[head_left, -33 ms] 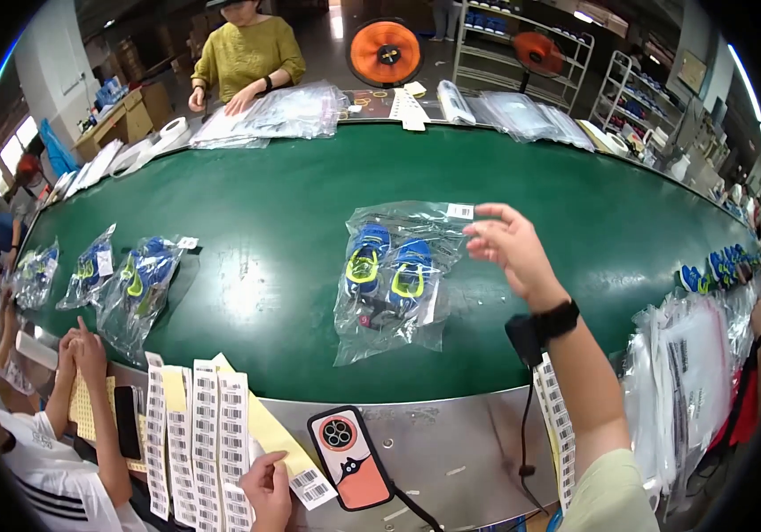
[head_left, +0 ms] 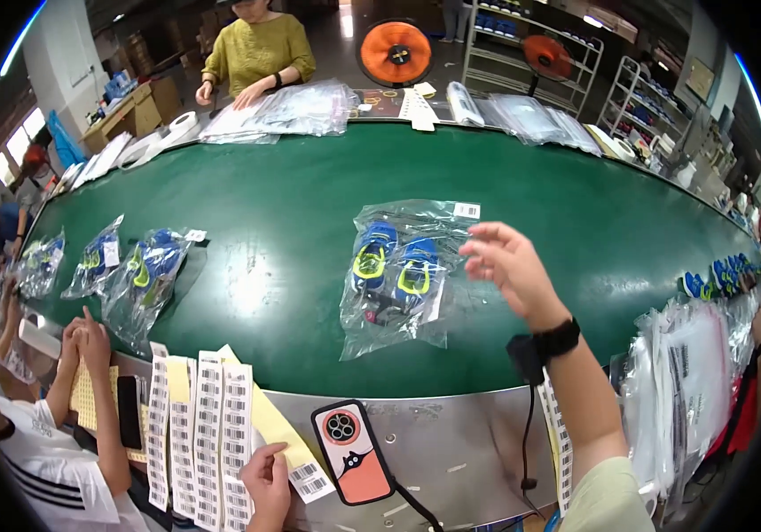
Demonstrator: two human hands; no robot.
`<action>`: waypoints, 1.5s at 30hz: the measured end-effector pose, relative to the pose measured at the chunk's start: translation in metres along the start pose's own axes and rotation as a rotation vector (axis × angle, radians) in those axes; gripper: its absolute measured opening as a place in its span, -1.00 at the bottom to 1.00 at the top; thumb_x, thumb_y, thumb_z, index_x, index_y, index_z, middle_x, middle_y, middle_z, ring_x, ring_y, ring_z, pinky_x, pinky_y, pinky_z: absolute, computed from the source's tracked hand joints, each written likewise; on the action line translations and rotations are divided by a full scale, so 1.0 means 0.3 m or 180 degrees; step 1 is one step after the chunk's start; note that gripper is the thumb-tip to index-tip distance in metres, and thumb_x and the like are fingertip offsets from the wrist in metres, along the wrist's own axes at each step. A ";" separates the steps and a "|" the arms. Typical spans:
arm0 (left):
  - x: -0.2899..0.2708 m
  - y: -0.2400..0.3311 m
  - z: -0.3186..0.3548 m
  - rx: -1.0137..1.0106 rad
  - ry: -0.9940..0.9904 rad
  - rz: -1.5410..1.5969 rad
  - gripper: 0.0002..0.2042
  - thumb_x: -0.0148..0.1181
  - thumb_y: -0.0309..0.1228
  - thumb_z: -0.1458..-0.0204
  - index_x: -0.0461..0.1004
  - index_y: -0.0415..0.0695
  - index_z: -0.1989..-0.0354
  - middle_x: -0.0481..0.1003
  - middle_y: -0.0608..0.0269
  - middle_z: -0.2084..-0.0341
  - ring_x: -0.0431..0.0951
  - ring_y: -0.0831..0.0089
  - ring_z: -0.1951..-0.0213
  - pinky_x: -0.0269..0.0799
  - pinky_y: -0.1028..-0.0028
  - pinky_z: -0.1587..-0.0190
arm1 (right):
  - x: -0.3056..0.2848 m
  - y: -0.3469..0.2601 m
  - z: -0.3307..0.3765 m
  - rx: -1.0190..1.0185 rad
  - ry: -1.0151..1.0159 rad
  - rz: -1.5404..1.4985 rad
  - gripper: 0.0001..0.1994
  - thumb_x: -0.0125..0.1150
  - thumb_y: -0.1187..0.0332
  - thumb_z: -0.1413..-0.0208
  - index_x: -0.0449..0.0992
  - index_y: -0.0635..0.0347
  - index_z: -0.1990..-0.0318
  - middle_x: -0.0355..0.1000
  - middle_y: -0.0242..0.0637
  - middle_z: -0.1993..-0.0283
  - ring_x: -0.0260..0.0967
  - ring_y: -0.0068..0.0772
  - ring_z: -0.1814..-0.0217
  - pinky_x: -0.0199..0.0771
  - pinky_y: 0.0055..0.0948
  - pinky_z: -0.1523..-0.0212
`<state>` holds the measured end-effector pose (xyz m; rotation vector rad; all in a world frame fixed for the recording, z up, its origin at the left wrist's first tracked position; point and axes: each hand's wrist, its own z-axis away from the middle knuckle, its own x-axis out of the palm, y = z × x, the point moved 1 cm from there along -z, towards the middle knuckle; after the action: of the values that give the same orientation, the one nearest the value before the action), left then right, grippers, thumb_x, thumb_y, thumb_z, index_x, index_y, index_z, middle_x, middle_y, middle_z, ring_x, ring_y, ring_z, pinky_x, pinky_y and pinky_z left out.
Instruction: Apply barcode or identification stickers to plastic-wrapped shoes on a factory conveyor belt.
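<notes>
- Fingers of the right hand [head_left: 506, 269] are half bent and slightly spread, pinching nothing that I can see.
- That hand hangs just right of a clear bag [head_left: 370, 344]; whether the fingertips brush its edge, I cannot tell.
- Inside the bag lies a pair of blue shoes [head_left: 418, 257] with yellow-green collars, side by side, toes pointing away from the wearer, at about the middle of the green work surface [head_left: 292, 186].
- A white label [head_left: 466, 210] sits at the bag's upper right corner.
- Curled fingers of the left hand [head_left: 267, 483] rest at a pale yellow strip [head_left: 281, 421]; whether they pinch it, I cannot tell.
- Barcode sheets [head_left: 208, 434] lie just left of that strip, and a phone [head_left: 353, 452] in a patterned case lies to its right on the metal edge [head_left: 469, 443].
- Three more bagged bundles of shoes [head_left: 154, 257] lie well to the left.
- Across the surface, a co-worker in a mustard top [head_left: 261, 53] reaches over clear plastic bags [head_left: 296, 111].
</notes>
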<state>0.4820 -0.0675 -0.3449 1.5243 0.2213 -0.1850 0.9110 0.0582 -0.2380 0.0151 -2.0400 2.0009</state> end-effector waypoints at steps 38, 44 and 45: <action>0.221 0.155 0.112 -0.0257 -0.1088 0.0349 -0.71 0.10 -0.60 -0.12 0.39 -0.31 -0.03 0.57 0.16 0.23 0.53 0.60 0.22 0.45 0.61 0.17 | 0.434 0.391 0.657 0.0358 -0.0117 -0.0521 -0.94 0.13 0.60 -0.10 0.45 0.33 0.26 0.35 -0.46 0.33 0.25 -0.77 0.38 0.26 -0.72 0.37; 0.242 0.203 0.097 0.0599 -0.1149 -0.0431 -0.79 0.16 -0.59 -0.06 0.45 -0.26 0.10 0.57 0.11 0.42 0.60 0.51 0.38 0.46 0.55 0.37 | 0.371 0.384 0.658 0.0334 -0.0525 0.0237 -0.87 0.12 0.66 -0.04 0.52 0.38 0.25 0.36 -0.41 0.37 0.25 -0.73 0.43 0.21 -0.70 0.44; 0.233 0.213 0.095 0.0657 -0.1123 -0.0443 -0.80 0.17 -0.59 -0.05 0.46 -0.26 0.12 0.55 0.11 0.45 0.60 0.48 0.42 0.45 0.53 0.41 | 0.391 0.376 0.668 0.0313 -0.0570 0.0237 -0.87 0.12 0.66 -0.04 0.52 0.38 0.25 0.36 -0.41 0.37 0.25 -0.73 0.43 0.21 -0.70 0.44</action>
<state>0.5668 -0.0922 -0.3004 1.6513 0.0262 -0.5969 0.7369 -0.1118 -0.3239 0.1456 -2.0731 2.2166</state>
